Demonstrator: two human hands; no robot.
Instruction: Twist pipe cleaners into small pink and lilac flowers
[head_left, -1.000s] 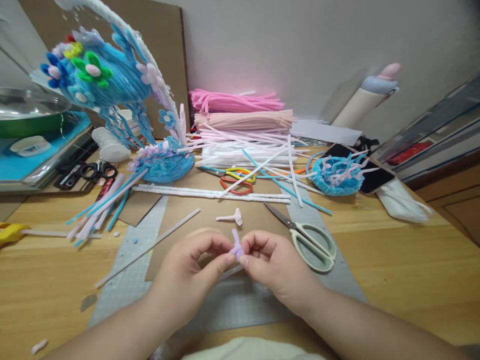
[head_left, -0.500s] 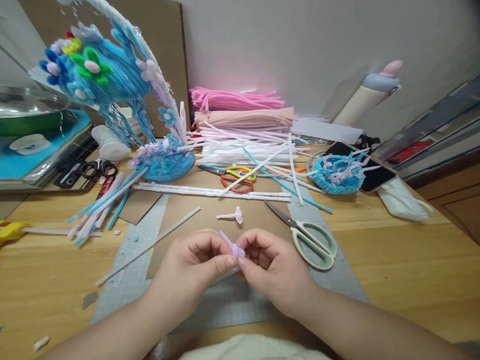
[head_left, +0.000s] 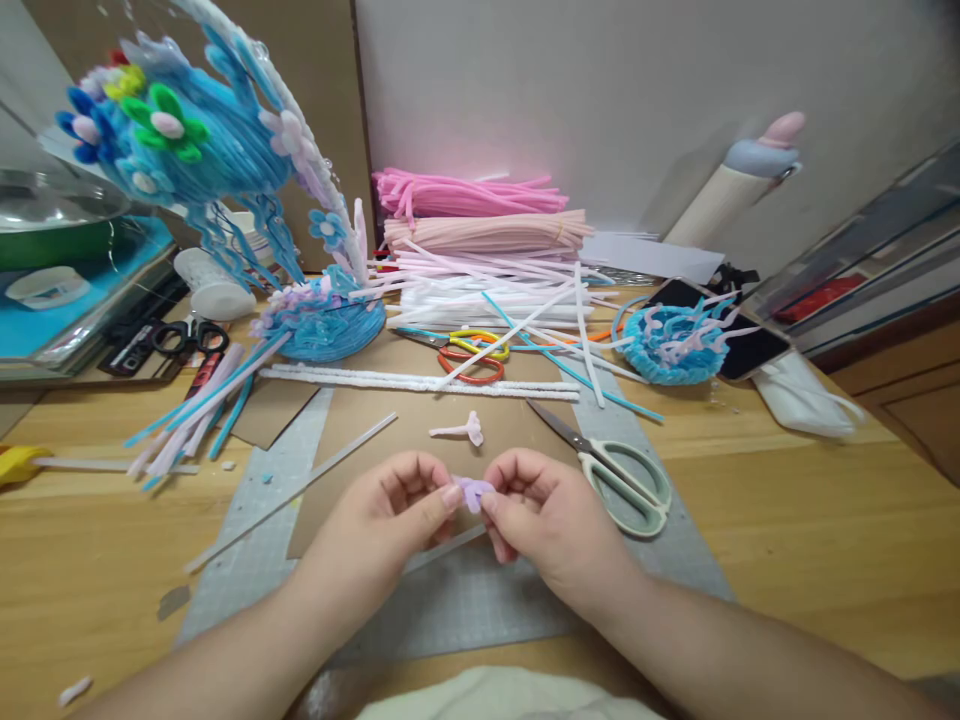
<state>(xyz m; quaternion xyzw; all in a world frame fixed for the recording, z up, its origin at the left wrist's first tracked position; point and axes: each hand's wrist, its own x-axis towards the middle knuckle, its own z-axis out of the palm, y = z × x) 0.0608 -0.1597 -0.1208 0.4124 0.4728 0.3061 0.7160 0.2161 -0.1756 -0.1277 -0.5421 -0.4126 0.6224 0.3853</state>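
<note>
Between my two hands is a small lilac pipe-cleaner piece (head_left: 474,492), bent into short loops. My left hand (head_left: 409,505) pinches its left end between thumb and forefinger. On the other end, the thumb and fingers of my right hand (head_left: 536,510) are closed too. Just beyond lies a pale pink pipe-cleaner flower (head_left: 471,429) with a short stem, on the brown cardboard (head_left: 360,460). Green-handled scissors (head_left: 626,485) rest right of my right hand, blades pointing away. A clear glue stick (head_left: 300,485) lies slantwise left of my left hand; another clear strip shows below my hands.
Behind lie bundles of pink and white pipe cleaners (head_left: 480,235) and orange-and-yellow-handled scissors (head_left: 472,358). A tall blue pipe-cleaner decoration (head_left: 217,140) stands at left. At right are a blue woven piece (head_left: 671,345) and a phone (head_left: 754,350). A grey cutting mat (head_left: 660,580) lies under the cardboard.
The lilac piece has turned from a slanted, upright position to lie roughly level between my fingertips. My hands have shifted slightly, and the right fingers have re-gripped.
</note>
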